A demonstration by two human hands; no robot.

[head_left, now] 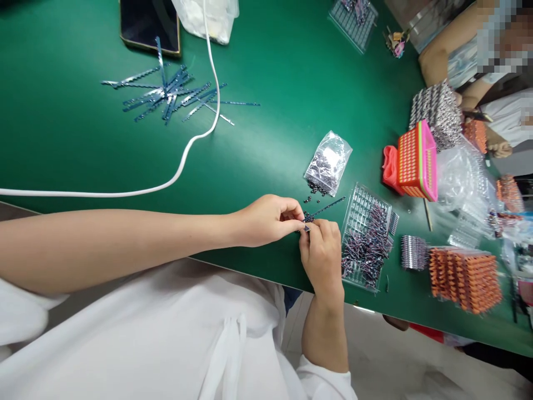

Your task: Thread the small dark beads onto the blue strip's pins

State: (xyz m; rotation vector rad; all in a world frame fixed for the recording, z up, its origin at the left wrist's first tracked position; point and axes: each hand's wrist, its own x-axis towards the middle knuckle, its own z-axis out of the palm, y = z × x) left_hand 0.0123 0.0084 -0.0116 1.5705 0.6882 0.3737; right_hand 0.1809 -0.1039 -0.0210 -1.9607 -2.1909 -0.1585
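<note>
My left hand (pixel 272 221) reaches in from the left, its thumb and fingers pinched at the near end of a thin dark strip (pixel 330 206). The strip slants away to the upper right. Meeting it fingertip to fingertip, my right hand (pixel 322 250) is closed too; a tiny dark piece shows between the two hands, too small to name. Small black beads (pixel 316 189) lie just beyond the fingers, by a clear plastic bag (pixel 328 161) holding more of them. Right of my hands, a clear compartment tray (pixel 360 203) carries a heap of small dark parts with thin leads.
Loose blue metallic strips (pixel 166 94) lie at upper left below a phone (pixel 150 25). A white cable (pixel 183 164) crosses the green table (pixel 266 150). An orange and pink basket (pixel 412 161) and stacked orange parts (pixel 464 280) stand right. A person (pixel 441 58) sits beyond.
</note>
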